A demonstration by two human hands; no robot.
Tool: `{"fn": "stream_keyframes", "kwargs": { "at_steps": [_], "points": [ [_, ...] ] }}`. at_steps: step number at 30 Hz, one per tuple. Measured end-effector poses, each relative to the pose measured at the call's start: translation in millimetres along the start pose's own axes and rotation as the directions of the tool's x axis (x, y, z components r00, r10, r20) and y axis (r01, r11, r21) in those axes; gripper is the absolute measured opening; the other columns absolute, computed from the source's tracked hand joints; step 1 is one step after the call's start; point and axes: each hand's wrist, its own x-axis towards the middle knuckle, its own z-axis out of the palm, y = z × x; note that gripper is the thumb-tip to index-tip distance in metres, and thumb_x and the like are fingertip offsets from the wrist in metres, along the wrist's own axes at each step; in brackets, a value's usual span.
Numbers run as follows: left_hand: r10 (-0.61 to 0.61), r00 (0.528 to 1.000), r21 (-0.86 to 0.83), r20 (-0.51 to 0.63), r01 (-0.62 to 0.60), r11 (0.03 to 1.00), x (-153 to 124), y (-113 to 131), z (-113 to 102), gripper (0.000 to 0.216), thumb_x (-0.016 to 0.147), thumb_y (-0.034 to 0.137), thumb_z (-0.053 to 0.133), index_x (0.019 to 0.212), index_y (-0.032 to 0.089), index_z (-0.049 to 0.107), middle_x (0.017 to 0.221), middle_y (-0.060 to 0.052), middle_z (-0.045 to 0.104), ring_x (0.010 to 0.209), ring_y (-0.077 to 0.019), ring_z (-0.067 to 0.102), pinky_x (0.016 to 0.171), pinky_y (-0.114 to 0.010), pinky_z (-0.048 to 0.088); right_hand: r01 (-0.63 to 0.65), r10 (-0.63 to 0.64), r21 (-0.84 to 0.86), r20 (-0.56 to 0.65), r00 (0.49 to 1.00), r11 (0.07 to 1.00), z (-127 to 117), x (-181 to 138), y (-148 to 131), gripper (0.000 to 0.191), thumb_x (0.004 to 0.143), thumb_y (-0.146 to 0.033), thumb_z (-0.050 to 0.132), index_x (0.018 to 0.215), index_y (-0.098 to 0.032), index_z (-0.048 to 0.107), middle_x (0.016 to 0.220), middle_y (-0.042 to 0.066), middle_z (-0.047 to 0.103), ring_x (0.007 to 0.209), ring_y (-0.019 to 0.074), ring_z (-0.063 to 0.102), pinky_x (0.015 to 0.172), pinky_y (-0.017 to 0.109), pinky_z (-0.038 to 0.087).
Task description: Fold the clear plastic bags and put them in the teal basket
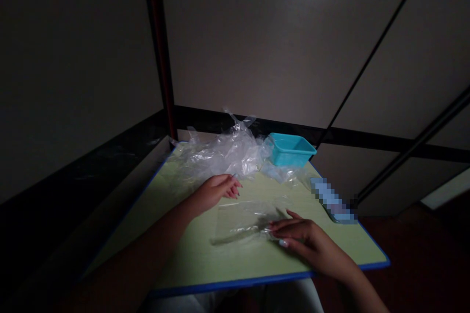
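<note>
A flat clear plastic bag (238, 222) lies on the yellow-green table in front of me. The fingers and thumb of my right hand (306, 239) are closed on its right end, where the film bunches up. My left hand (216, 191) hovers just beyond the bag's far left corner, fingers loosely bent and slightly apart, with nothing visible in them. Behind it spreads a crumpled heap of clear plastic bags (229, 151). A turquoise plastic basket (292, 151) stands to the right of the heap, with some loose film against its front and left side.
The small table (187, 259) has a blue edge. On its right side rests a light blue object (332, 200), blurred by pixels, perhaps a phone. Panelled walls (249, 49) rise close behind and to the left. Reddish-brown floor (422, 254) shows at right.
</note>
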Motion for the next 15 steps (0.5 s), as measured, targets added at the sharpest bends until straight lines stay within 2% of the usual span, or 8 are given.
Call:
{"fn": "stream_keyframes", "kwargs": {
  "at_steps": [3, 7, 12, 15],
  "points": [
    [0.002, 1.000, 0.057, 0.031, -0.004, 0.998, -1.7, 2.6, -1.1, 0.048, 0.072, 0.061, 0.053, 0.075, 0.015, 0.063, 0.073, -0.005, 0.064, 0.072, -0.0176, 0.059, 0.068, -0.028, 0.045, -0.013, 0.013, 0.007, 0.011, 1.000, 1.000, -3.8, 5.8, -0.1, 0.027, 0.086, -0.039, 0.048, 0.104, -0.025, 0.064, 0.109, 0.005, 0.064, 0.105, 0.0204, 0.056, 0.104, 0.053, 0.019],
    [0.015, 1.000, 0.119, 0.010, -0.016, 0.993, -2.6, 0.8, 1.5, 0.045, 0.072, 0.059, 0.054, 0.072, 0.016, 0.064, 0.078, -0.005, 0.063, 0.078, -0.0184, 0.057, 0.070, -0.027, 0.044, -0.025, 0.025, 0.071, 0.005, 1.000, 0.997, -10.2, 14.9, 0.7, 0.028, 0.082, -0.042, 0.053, 0.099, -0.023, 0.065, 0.105, 0.005, 0.065, 0.103, 0.0206, 0.058, 0.105, 0.051, 0.019],
    [-0.049, 0.998, 0.125, -0.035, 0.053, 0.991, 0.6, -7.3, 1.5, 0.058, 0.079, 0.066, 0.034, 0.071, 0.014, 0.059, 0.068, -0.004, 0.060, 0.056, -0.0123, 0.052, 0.053, -0.024, 0.042, -0.008, -0.014, 0.202, 0.110, 0.994, 0.979, -20.8, 30.6, 5.8, 0.027, 0.079, -0.041, 0.058, 0.093, -0.020, 0.067, 0.102, 0.006, 0.066, 0.099, 0.0190, 0.059, 0.094, 0.039, 0.040],
    [-0.096, 0.995, 0.120, -0.026, 0.099, 0.988, 1.9, -10.1, 0.6, 0.061, 0.079, 0.067, 0.029, 0.068, 0.014, 0.058, 0.065, -0.004, 0.061, 0.049, -0.0107, 0.051, 0.048, -0.023, 0.041, -0.020, -0.027, 0.240, 0.189, 0.982, 0.971, -27.5, 42.4, 11.6, 0.030, 0.078, -0.043, 0.058, 0.094, -0.020, 0.067, 0.102, 0.006, 0.066, 0.097, 0.0183, 0.060, 0.088, 0.035, 0.044]
  ]
}}
